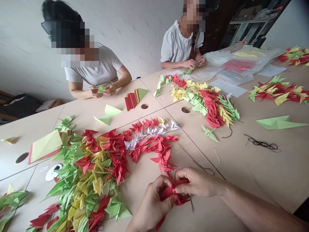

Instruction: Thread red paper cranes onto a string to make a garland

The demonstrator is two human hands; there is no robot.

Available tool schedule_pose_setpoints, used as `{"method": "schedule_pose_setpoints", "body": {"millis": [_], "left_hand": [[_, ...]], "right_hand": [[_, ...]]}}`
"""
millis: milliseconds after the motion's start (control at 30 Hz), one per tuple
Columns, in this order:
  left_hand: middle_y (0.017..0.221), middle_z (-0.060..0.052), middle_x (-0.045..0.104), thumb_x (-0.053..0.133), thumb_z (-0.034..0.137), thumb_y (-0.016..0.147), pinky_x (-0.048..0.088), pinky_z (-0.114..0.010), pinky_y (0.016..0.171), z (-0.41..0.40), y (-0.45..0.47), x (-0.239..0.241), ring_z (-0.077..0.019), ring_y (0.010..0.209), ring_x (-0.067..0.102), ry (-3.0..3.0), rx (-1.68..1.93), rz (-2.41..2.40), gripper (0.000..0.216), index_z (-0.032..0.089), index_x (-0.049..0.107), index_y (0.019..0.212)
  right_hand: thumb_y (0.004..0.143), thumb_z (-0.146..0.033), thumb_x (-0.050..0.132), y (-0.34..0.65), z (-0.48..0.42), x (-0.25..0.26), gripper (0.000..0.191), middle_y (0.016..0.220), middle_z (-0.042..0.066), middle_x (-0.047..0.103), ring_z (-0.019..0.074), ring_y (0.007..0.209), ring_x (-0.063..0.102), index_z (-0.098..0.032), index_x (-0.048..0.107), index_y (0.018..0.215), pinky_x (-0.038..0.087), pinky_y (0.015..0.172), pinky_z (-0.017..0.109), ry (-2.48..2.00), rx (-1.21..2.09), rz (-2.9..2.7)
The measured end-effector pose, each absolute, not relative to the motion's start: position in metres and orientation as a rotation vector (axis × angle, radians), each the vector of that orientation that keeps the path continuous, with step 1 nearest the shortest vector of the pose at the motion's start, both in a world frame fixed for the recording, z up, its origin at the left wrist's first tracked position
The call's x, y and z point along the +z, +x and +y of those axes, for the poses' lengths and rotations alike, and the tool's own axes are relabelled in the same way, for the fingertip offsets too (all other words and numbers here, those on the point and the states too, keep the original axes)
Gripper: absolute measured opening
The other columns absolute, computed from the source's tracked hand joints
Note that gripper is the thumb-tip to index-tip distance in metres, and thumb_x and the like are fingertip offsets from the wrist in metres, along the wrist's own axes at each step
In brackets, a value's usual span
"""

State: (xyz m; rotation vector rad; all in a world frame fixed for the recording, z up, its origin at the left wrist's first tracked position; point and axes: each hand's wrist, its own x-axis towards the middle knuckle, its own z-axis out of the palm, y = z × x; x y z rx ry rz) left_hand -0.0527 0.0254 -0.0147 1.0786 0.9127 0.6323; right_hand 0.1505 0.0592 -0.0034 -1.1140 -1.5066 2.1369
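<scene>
My left hand (156,201) and my right hand (196,182) meet near the bottom of the head view, both closed on a red origami crane (169,192). Fingers and thumbs pinch its paper from either side and hide part of it. A dark thread (191,203) hangs below my right fingertips. Just beyond my hands, a string of red cranes (164,151) curves away over the table. To the left lies a large heap of green, yellow and red cranes (79,180), with white cranes (135,140) strung at its far side.
Two people sit across the table (241,180), each handling green paper. Another crane bundle (207,106) lies at the right, near a coil of black thread (263,143). Stacked paper squares (47,145), folded papers (135,98) and plastic bags (246,61) are about. Round holes (185,110) pierce the tabletop.
</scene>
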Motion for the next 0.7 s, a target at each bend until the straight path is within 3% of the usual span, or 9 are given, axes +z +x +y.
{"method": "schedule_pose_setpoints", "body": {"millis": [700], "left_hand": [[0.079,0.0,0.065,0.081,0.022,0.071,0.047,-0.023,0.07,0.0263,-0.0504,-0.0094,-0.0137,0.073,0.06,0.979,0.672,0.939,0.026,0.017,0.058,0.082]], "right_hand": [[0.08,-0.047,0.073,0.1512,0.0585,-0.0057,0.036,0.077,0.001,0.066,0.0145,0.071,0.063,-0.013,0.064,0.086,0.047,0.062,0.023,-1.167,2.114,-1.551]]}}
